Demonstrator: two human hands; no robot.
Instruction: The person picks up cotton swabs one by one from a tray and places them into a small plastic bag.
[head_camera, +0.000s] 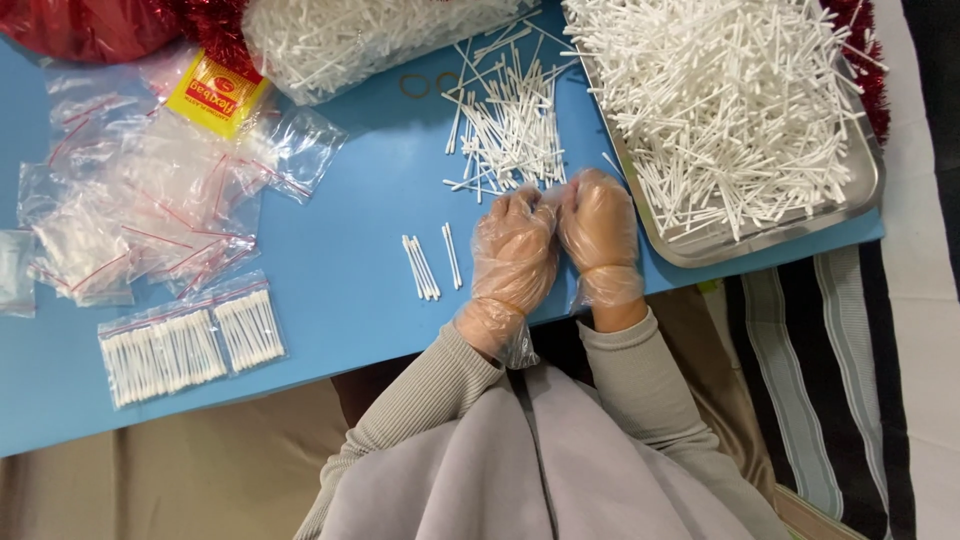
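At the near edge of the blue table (340, 215), both hands sit close together, knuckles almost touching, each in a thin clear plastic glove. The left hand (513, 250) and right hand (598, 225) are curled into loose fists at the lower fringe of a loose pile of cotton swabs (505, 125). The fingertips point down and away from the camera, so I cannot tell whether either hand is pinching swabs or just resting on them.

Just left of the left hand, a small counted-out group of swabs (428, 265) lies in parallel on the table, apart from the pile.

Right of the hands, a metal tray (760, 240) holds a large heap of the same white swabs; its near corner overhangs the table edge slightly. At the top centre, a clear bag of swabs (360, 35) lies partly open.

Left half of the table: a scatter of empty small zip bags (160, 200) with red seal strips, and a yellow-labelled packet (212, 95) above them. Nearer the front edge, two filled zip bags (190, 345) lie side by side, swabs aligned upright in each.

Red tinsel (210, 20) runs along the far edge.
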